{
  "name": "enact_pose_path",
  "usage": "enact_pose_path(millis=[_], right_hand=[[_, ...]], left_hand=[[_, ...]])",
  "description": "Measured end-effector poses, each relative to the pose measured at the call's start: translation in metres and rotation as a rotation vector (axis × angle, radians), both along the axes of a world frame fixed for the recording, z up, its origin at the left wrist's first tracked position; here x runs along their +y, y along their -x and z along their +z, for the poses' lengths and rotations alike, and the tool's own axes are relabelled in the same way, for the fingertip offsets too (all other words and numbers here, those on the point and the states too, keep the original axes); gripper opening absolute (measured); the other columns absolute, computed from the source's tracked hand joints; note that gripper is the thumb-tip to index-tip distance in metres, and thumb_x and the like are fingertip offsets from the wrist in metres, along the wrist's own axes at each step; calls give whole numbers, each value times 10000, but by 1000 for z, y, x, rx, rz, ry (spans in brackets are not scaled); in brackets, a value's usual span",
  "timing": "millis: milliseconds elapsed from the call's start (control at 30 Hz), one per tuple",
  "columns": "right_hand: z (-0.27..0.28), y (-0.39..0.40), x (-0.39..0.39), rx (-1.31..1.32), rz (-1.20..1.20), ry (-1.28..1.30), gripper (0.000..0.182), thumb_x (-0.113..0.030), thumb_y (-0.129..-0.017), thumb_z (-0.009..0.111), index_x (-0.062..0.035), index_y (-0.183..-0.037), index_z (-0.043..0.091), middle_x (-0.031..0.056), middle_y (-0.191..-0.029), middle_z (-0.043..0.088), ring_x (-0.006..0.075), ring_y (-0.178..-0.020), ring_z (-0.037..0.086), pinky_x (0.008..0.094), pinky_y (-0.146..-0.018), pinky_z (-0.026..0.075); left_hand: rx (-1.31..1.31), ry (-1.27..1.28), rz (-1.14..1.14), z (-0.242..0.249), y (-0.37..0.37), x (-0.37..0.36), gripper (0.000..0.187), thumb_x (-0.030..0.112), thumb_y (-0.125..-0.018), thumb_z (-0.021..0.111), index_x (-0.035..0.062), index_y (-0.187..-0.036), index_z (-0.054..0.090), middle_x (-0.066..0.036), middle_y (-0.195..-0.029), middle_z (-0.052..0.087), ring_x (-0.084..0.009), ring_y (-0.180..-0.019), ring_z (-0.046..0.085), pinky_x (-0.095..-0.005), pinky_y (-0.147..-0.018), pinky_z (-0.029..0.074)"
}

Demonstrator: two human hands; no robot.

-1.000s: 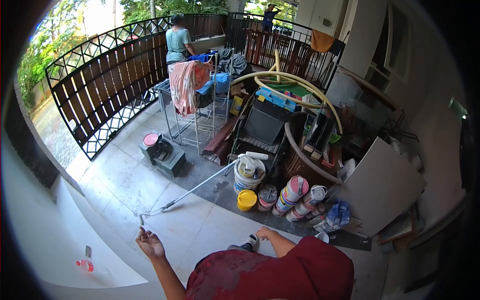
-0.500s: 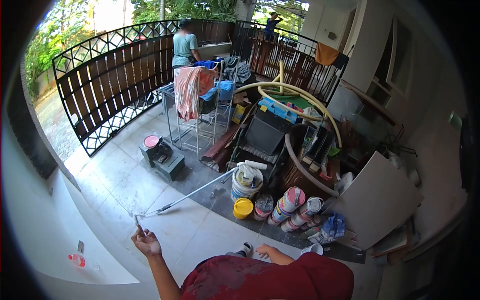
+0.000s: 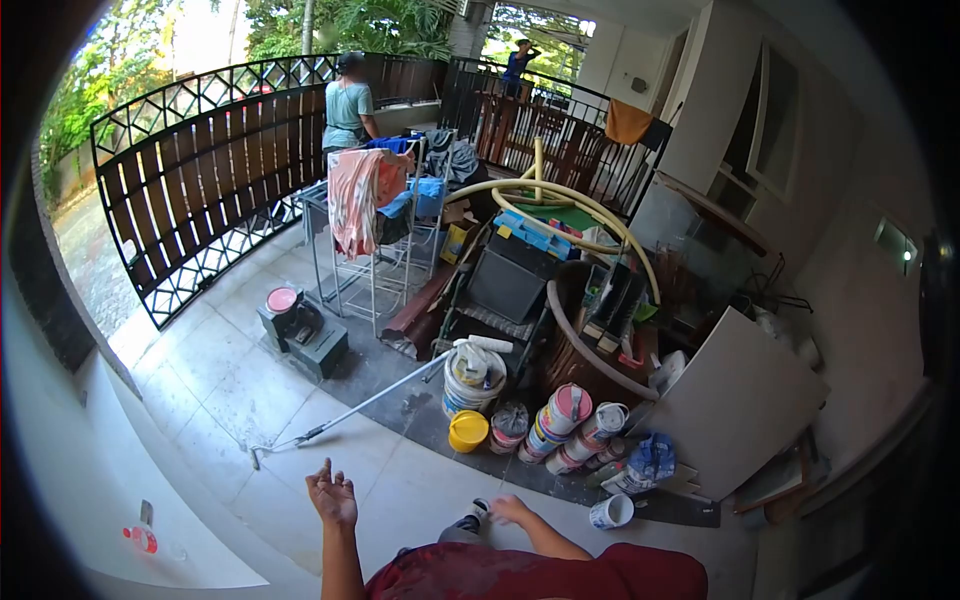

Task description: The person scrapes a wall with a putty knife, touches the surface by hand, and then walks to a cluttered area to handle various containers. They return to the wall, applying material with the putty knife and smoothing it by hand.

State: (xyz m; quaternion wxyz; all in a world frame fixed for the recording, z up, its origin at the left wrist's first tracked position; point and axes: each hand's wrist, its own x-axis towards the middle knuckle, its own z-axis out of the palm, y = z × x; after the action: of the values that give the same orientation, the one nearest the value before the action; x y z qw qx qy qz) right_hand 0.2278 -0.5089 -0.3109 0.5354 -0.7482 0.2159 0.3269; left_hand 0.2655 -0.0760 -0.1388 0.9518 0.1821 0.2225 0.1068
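My left hand [image 3: 332, 497] is raised over the floor, index finger up and the others loosely curled and apart, with nothing visible in it. Nearest to it is a long-poled paint roller [image 3: 362, 405]; its near end lies on the tiles and its white sleeve [image 3: 484, 343] rests on a white bucket [image 3: 466, 395]. Close to my body, my right hand [image 3: 512, 508] reaches out with loose fingers, slightly blurred, seemingly holding nothing. A small white pail [image 3: 612, 511] stands to its right. Beyond are a yellow bucket [image 3: 468, 434] and stacked paint pails [image 3: 553, 428].
A drying rack [image 3: 372, 270] with clothes and a grey box-like base [image 3: 312, 345] stand ahead. A coiled hose [image 3: 640, 240] tops a clutter pile; a board [image 3: 755, 405] leans at right. One person [image 3: 348, 112] stands by the gate [image 3: 225, 165], another [image 3: 518, 65] beyond the railing.
My left hand has moved right and away from the roller pole's near end. The small pail now shows fully at right. The whole view has shifted slightly.
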Motion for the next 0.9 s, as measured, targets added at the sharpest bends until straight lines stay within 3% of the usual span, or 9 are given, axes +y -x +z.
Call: enact_pose_path(millis=[67, 167, 267, 333, 400, 500, 567, 633, 900], right_hand=[[15, -20, 33, -135, 19, -114, 392, -338, -975, 573, -54, -1245, 559, 109, -1096, 668, 229, -879, 713, 376, -619, 572], [91, -40, 96, -294, 89, -257, 427, -357, -991, 571, -37, -1273, 541, 105, -1121, 667, 205, -930, 700, 334, -707, 565], [167, -44, 148, -375, 154, -335, 430, -349, -1009, 547, -26, -1292, 530, 111, -1149, 665, 205, -950, 692, 318, -762, 553], [194, -42, 170, -471, 203, -420, 412, -325, -1025, 521, -21, -1303, 522, 112, -1146, 666, 199, -943, 688, 315, -765, 555], [204, -35, 182, -484, 204, -462, 398, -313, -1027, 520, -20, -1296, 529, 107, -1128, 669, 191, -936, 686, 310, -767, 555], [202, -24, 189, -501, 192, -499, 369, -293, -1027, 524, -16, -1269, 551, 96, -1092, 672, 177, -915, 684, 301, -759, 556], [198, -15, 188, -496, 175, -495, 354, -286, -1026, 528, -13, -1249, 567, 90, -1073, 673, 169, -901, 684, 297, -750, 558], [193, -9, 186, -524, 204, -415, 323, -280, -1026, 531, -16, -1197, 602, 77, -1059, 672, 157, -862, 679, 293, -716, 557], [201, -4, 181, -639, 234, -293, 258, -245, -1018, 548, -10, -1064, 643, 53, -915, 672, 124, -743, 653, 288, -651, 545]], left_hand=[[28, -10, -58, 0, 0, -15, 239, 388, -932, 519, 151, -930, 554, 10, -1279, 581, -144, -795, 496, -275, -663, 414], [59, -57, -156, -4, 2, -35, 269, 399, -949, 504, 138, -991, 555, -13, -1355, 549, -163, -816, 521, -308, -681, 442], [-22, -474, -442, 24, 10, -52, 204, 297, -958, 504, 102, -1001, 547, -81, -1330, 538, -174, -881, 595, -347, -705, 512], [-68, -598, -498, 24, 14, -62, 174, 256, -958, 502, 91, -1002, 539, -89, -1316, 537, -164, -880, 598, -332, -699, 518], [-171, -704, -554, 22, 21, -65, 116, 133, -948, 506, 50, -1011, 558, -103, -1289, 530, -139, -887, 604, -286, -685, 528], [-154, -826, -628, 24, 27, -64, 134, 103, -941, 524, 31, -1031, 593, -106, -1254, 548, -139, -902, 610, -272, -697, 524], [-192, -892, -637, 22, 32, -58, 150, 105, -946, 549, 2, -1006, 638, -107, -1230, 571, -145, -920, 619, -270, -718, 523], [-269, -1202, -694, 23, 33, -55, 214, 170, -971, 565, -18, -985, 666, -106, -1234, 586, -153, -925, 628, -276, -731, 523], [-262, -1013, -863, 30, 36, -57, 336, 272, -1011, 540, -27, -1048, 688, -91, -1263, 587, -160, -937, 636, -296, -800, 511]])
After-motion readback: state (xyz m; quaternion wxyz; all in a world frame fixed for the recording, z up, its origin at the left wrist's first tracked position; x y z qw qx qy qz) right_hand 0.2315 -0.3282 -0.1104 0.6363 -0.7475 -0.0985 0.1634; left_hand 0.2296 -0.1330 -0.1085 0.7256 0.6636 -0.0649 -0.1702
